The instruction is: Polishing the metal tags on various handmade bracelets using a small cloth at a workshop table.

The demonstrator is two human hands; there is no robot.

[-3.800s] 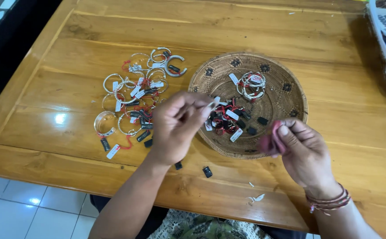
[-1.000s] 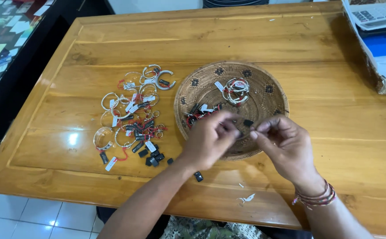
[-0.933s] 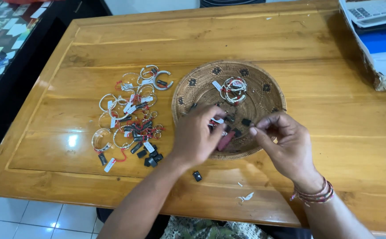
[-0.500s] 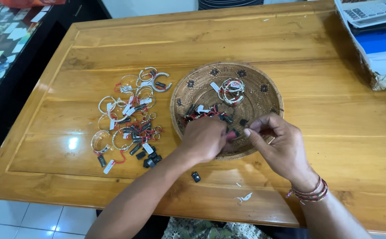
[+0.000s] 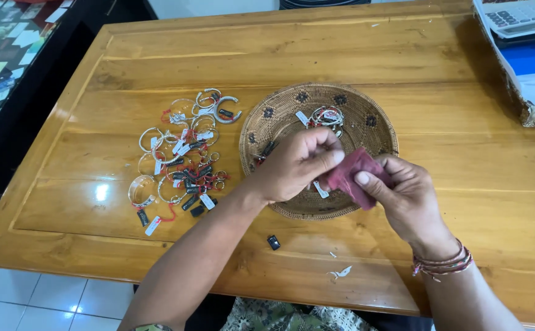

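- Wooden table [image 5: 341, 55] fills the view, shiny and golden, with white floor tiles along the near edge at 6 o'clock.
- Both hands meet over the near rim of the round woven basket [image 5: 365, 113]. The right hand [image 5: 402, 196] has its fingers closed on a dark red cloth [image 5: 350, 175], thumb pressed on top.
- The left hand [image 5: 295, 165] has its fingers curled shut against the cloth. It may be pinching a small thing there, but I cannot tell what.
- That small thing could slip out if the rubbing gets too hard. It might bounce off the basket rim and roll off the table onto the floor.
- A bunch of rings with tags [image 5: 326, 116] sits in the basket at 12 o'clock from the hands. A bump from a knuckle could tip the basket and spill them.
- The pile of silver bangles [image 5: 178, 162] with red strings lies at 9 o'clock, well apart from the basket. The left arm could sweep it and tangle the strings.
- A little black tag [image 5: 273, 243] and white paper scraps [image 5: 341, 271] lie near the table edge at 6 o'clock. An elbow could knock them off.
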